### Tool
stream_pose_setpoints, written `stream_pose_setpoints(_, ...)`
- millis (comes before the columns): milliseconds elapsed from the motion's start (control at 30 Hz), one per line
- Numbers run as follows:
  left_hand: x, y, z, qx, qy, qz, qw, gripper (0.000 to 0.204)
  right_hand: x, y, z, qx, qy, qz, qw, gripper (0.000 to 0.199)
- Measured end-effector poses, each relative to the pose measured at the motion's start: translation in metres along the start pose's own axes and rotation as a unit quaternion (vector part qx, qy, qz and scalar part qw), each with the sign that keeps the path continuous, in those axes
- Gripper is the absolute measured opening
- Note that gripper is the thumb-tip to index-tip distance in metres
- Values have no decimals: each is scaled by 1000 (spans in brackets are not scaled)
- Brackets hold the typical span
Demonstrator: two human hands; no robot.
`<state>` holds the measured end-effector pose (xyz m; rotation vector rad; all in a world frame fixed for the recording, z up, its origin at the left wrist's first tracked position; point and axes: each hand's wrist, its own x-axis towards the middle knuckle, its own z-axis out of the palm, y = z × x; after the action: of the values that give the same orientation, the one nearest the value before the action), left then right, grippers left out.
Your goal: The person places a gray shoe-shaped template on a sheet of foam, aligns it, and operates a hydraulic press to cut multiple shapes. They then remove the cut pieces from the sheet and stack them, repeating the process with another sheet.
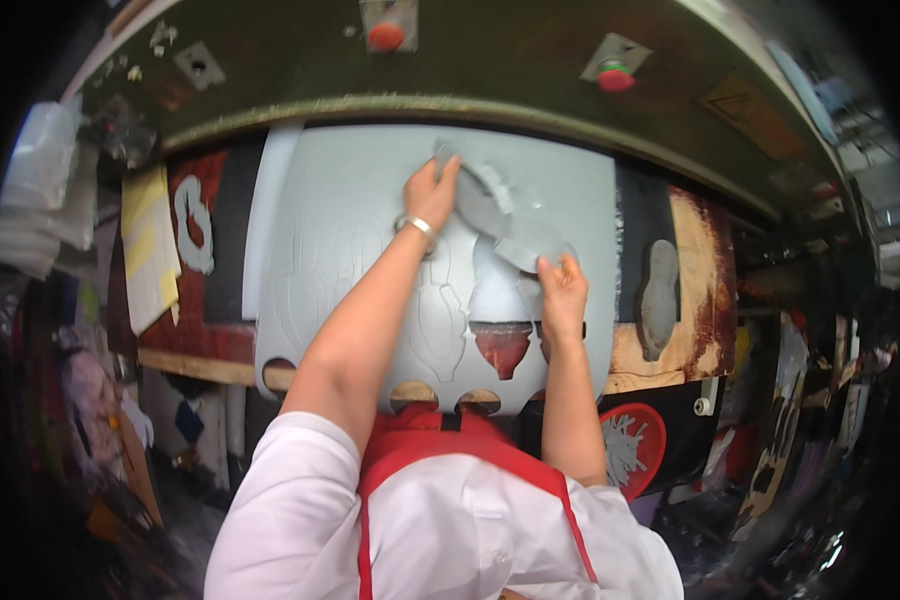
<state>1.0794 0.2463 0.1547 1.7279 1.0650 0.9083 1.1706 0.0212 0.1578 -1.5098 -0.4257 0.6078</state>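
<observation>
A large pale grey sheet [370, 170], scored with several sole-shaped outlines, lies on the work surface. Over its right half, my left hand [433, 192] is closed on the far end of a grey sole-shaped piece [480, 207]. The fingers of my right hand [563, 290] pinch the near edge of a flat grey piece [530, 245], blurred by motion; I cannot tell whether both hands hold one piece or overlapping ones. Beneath them, a sole-shaped opening [503, 345] in the sheet shows white and dark red underneath.
A green machine beam [490, 70] with red buttons spans the far side. At the right lies a grey sole-shaped piece [658, 300]; at the left, a grey sole-shaped ring [194, 225] and yellow paper [150, 250]. A red bowl [652, 430] of grey scraps sits near right.
</observation>
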Motion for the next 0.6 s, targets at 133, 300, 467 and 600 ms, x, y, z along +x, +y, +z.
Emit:
stream_pose_setpoints(133,1,2,-39,-162,41,-49,985,46,-58,-19,-11,-83,114,-54,989,30)
stream_pose_setpoints(300,9,47,-120,-8,137,53,989,42,-108,-28,13,-290,-6,-106,951,15)
stream_pose_setpoints(467,5,78,-164,-107,126,264,950,15,-111,-42,34,-368,10,-301,879,16)
stream_pose_setpoints(600,-46,64,-150,107,3,494,863,34,-108,-38,37,-418,-133,-45,897,42)
